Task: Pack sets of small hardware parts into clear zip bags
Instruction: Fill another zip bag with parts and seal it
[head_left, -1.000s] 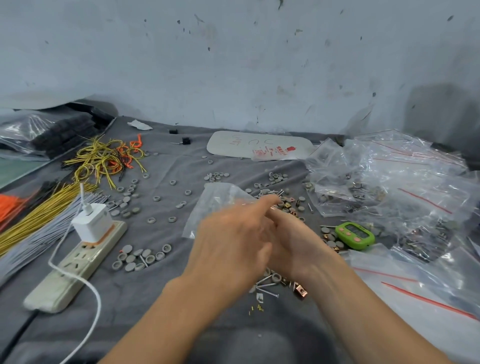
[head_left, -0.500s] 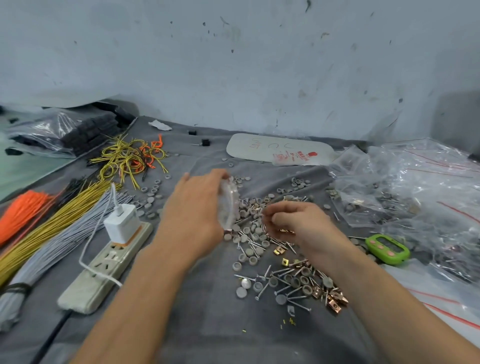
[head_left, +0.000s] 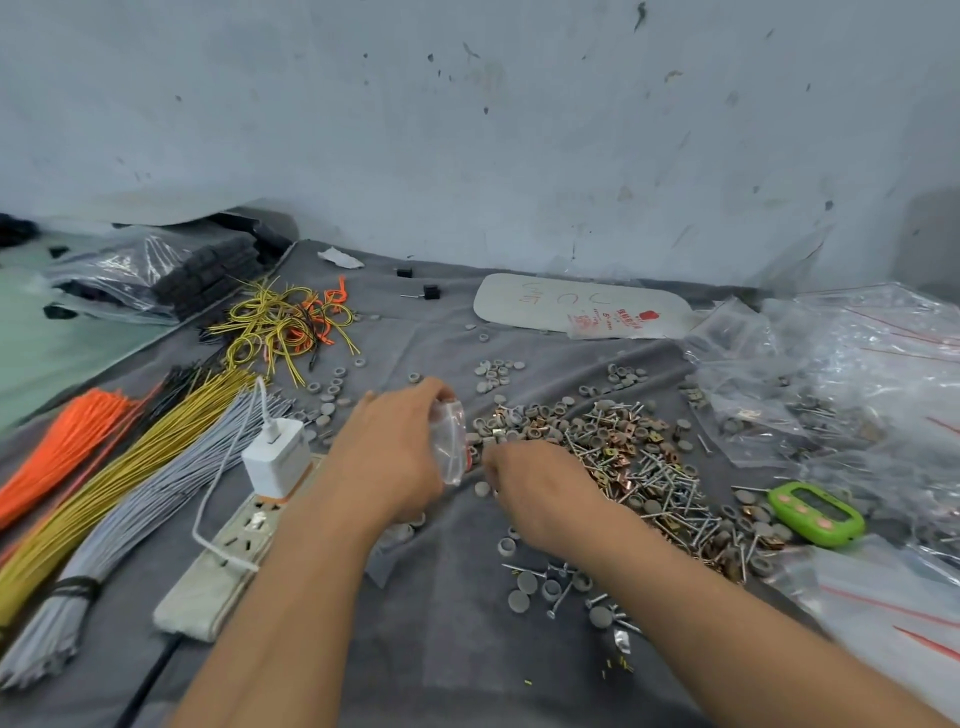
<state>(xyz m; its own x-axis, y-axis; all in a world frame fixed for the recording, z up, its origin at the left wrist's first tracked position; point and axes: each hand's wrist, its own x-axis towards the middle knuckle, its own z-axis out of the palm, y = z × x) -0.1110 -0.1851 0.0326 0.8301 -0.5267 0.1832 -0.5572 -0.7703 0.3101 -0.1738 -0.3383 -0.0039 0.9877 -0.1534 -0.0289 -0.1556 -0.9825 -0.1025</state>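
My left hand (head_left: 395, 457) holds a small clear zip bag (head_left: 451, 441) with a red seal line, its mouth turned to the right. My right hand (head_left: 540, 493) is just right of the bag, fingers curled down onto the cloth at the near edge of a pile of small hardware (head_left: 613, 447): screws, grey round caps and copper clips. What the right fingers hold is hidden. Loose grey caps and screws (head_left: 550, 587) lie below my right wrist.
A white power strip (head_left: 218, 561) with a charger plug (head_left: 272, 457) lies to the left, beside bundles of orange, yellow and grey wires (head_left: 104, 493). A green timer (head_left: 815, 514) and heaps of clear bags (head_left: 852, 384) fill the right. A wall stands behind.
My hands came apart from in front of me. The left hand now holds the bag upright, and the right hand dropped to the hardware pile. The camera view shifted left.
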